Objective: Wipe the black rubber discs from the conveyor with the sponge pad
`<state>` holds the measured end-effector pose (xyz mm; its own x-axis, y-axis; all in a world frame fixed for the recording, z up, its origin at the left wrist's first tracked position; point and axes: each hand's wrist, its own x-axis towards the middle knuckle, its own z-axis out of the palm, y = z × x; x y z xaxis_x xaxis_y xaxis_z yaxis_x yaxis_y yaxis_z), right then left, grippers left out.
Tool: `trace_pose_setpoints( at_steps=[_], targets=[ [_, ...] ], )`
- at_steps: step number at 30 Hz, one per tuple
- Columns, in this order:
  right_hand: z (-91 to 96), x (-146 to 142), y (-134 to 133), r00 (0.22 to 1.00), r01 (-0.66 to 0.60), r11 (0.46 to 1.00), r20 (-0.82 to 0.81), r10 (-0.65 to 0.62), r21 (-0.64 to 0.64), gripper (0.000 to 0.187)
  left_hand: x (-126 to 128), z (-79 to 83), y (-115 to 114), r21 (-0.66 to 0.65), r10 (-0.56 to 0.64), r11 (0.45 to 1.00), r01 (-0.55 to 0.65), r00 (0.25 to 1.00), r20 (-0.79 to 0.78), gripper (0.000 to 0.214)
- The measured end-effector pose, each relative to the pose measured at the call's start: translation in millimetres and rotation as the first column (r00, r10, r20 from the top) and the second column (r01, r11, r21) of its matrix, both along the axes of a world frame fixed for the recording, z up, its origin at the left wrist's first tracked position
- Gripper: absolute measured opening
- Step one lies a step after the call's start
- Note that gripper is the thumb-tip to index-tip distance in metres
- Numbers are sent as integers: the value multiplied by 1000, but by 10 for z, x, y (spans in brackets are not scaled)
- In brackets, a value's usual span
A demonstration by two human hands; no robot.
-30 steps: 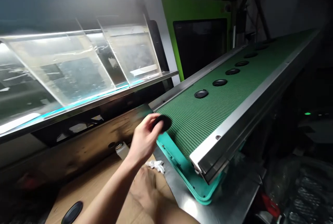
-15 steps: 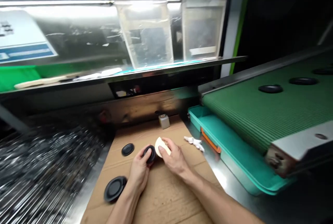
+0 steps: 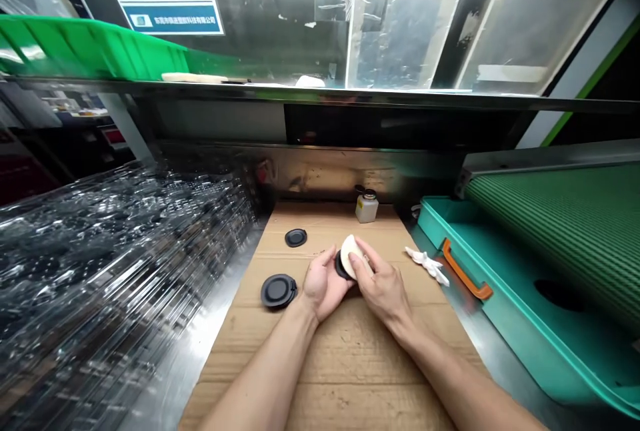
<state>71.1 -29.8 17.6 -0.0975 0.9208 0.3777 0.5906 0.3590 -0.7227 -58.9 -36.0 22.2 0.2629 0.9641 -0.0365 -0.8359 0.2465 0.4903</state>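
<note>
My left hand (image 3: 325, 289), palm turned up, holds a small black round lid (image 3: 341, 267) over the cardboard. Pinched in my right hand (image 3: 384, 285) is a cream-white round pad (image 3: 351, 252), its face against the lid and covering most of it. To the left of my hands lie a larger black round lid (image 3: 278, 291) and, farther back, a smaller black disc (image 3: 296, 238), both flat on the cardboard sheet (image 3: 345, 364).
A small squarish bottle (image 3: 367, 207) with a dark cap stands at the back. A crumpled white cloth (image 3: 427, 265) lies right, beside a teal bin (image 3: 530, 324) with an orange handle under a green conveyor (image 3: 565, 217). Clear plastic trays (image 3: 125, 271) are heaped left.
My view has swung left. The white pad, before apart from the black lid, is now against it. My left thumb has lifted off the lid's face.
</note>
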Motion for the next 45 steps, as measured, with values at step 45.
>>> trace_pose_setpoints(
  at_steps=[45],
  targets=[
    [2,256,236,972,-228,965,-92,218,-127,28,19,-177,92,15,162,986,-168,923,-349,21]
  ],
)
